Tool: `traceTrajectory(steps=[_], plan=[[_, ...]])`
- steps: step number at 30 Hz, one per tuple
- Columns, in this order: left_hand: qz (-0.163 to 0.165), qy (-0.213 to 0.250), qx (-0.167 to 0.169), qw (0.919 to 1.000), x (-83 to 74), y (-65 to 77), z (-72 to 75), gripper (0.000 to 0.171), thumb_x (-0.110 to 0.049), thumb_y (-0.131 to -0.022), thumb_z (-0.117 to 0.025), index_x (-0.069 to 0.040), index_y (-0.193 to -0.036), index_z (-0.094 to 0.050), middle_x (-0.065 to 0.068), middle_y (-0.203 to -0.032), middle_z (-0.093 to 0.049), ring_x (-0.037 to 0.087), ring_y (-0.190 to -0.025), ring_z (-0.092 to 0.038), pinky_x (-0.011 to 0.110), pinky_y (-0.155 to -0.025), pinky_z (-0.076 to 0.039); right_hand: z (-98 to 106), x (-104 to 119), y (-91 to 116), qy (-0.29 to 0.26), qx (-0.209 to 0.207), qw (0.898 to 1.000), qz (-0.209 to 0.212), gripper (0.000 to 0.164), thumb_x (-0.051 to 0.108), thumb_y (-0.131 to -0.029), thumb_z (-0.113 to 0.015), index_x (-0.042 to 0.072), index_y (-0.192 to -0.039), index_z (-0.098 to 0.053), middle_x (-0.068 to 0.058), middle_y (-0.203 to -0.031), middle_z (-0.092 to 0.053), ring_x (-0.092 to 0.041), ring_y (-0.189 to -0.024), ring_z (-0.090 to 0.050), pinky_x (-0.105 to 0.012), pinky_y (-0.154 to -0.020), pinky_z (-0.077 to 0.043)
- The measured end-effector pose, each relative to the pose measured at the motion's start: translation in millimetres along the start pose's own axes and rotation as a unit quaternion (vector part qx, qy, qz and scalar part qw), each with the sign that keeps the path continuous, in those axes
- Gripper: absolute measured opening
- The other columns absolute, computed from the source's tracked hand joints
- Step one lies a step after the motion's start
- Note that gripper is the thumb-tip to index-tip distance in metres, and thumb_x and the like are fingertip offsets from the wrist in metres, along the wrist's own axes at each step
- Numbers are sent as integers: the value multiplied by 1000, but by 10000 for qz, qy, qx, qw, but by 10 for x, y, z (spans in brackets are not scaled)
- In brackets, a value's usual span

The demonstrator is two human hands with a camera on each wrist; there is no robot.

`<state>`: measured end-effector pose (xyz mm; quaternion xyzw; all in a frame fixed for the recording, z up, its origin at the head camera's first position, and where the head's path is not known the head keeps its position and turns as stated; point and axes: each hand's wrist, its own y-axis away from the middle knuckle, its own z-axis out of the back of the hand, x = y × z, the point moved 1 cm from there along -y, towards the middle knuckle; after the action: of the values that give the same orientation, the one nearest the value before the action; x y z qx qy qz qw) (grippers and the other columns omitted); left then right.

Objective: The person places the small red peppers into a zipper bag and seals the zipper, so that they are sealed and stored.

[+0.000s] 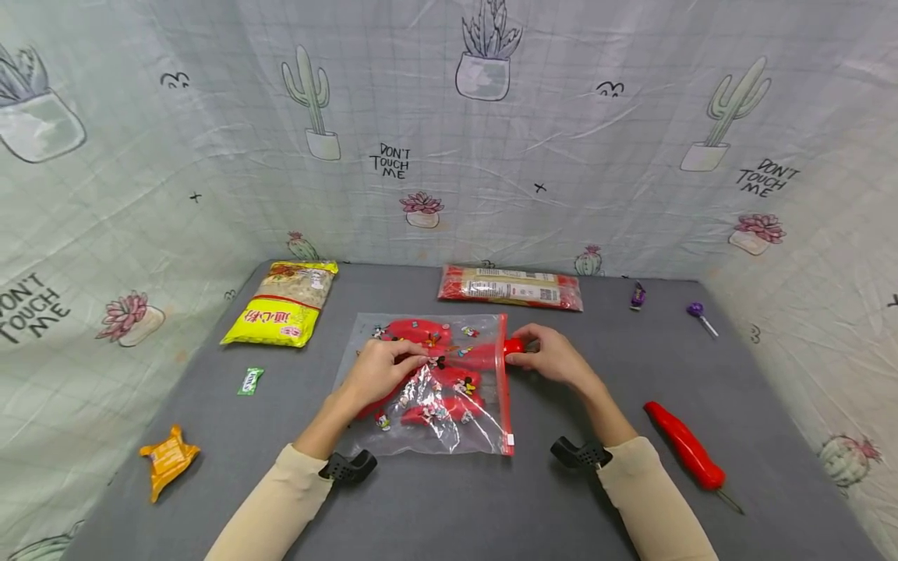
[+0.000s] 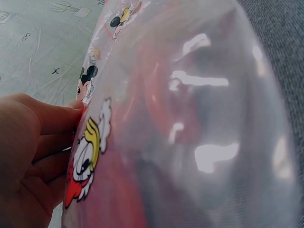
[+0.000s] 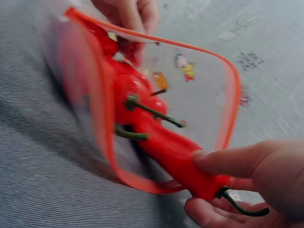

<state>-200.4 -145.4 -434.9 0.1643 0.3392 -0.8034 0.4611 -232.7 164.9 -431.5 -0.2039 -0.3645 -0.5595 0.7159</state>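
Note:
A clear zip bag (image 1: pixel 414 444) with a red rim and cartoon prints lies on the table, several red chili peppers (image 1: pixel 449 409) inside it. My left hand (image 1: pixel 382 370) pinches the bag's upper film between thumb and fingers; in the left wrist view the film (image 2: pixel 190 118) bulges beside the thumb. At the bag's open mouth, my right hand (image 1: pixel 554 354) grips the stem end of a red chili pepper (image 3: pixel 175 152). Most of that pepper's length is inside the bag, against other peppers with green stems (image 3: pixel 159 114).
Another red chili pepper (image 1: pixel 684 444) lies at right. Along the back are a yellow food packet (image 1: pixel 281 304), a long red-ended packet (image 1: pixel 508 288), a purple candy (image 1: pixel 638 296) and a lollipop (image 1: pixel 695 309). A green candy (image 1: pixel 250 381) and an orange wrapped item (image 1: pixel 168 460) are at left.

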Motion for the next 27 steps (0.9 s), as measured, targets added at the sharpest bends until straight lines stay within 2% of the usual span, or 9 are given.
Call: traceTrajectory(steps=[8,14,17,22,27], plan=[[31,128,20,9999,7,-4,10,11,-24,-86,-69,-19,-93,-76,-7,-89,-74,5,-83,-68,28,-73,-53,-89,55,-32,88,-302,9991,272,44,27,-82,-73,9,-120,-58,-11,-110,-65,-20,-89,-63,-28,-68,-48],[53,52,30,10000,-4,-2,21,10,-25,-86,-68,-21,-93,-75,-9,-89,-74,3,-83,-67,25,-73,-53,-192,65,-59,-88,-578,9971,478,35,20,-80,-74,5,-109,-62,-12,-101,-69,-19,-86,-67,-27,-66,-53],[9,25,3,10000,-9,-5,22,11,-25,-86,-68,-21,-93,-75,-8,-90,-74,3,-83,-68,26,-73,-53,-260,90,-61,-6,-639,9959,641,28,16,-80,-73,4,-104,-64,-12,-95,-70,-17,-81,-66,-26,-63,-53],[20,9,-11,10000,-16,-12,15,12,-24,-86,-69,-18,-93,-76,-7,-90,-74,5,-84,-68,29,-73,-53,-388,128,-55,247,-510,9965,620,32,27,-78,-76,9,-103,-68,-5,-87,-71,-12,-73,-59,-24,-62,-47],[30,-29,9,10000,-5,-4,-5,12,-25,-86,-69,-18,-93,-76,-7,-90,-74,5,-83,-68,29,-72,-53,-466,132,-36,91,-141,9983,560,33,35,-79,-74,15,-104,-71,-2,-94,-72,-12,-76,-58,-26,-67,-47]])
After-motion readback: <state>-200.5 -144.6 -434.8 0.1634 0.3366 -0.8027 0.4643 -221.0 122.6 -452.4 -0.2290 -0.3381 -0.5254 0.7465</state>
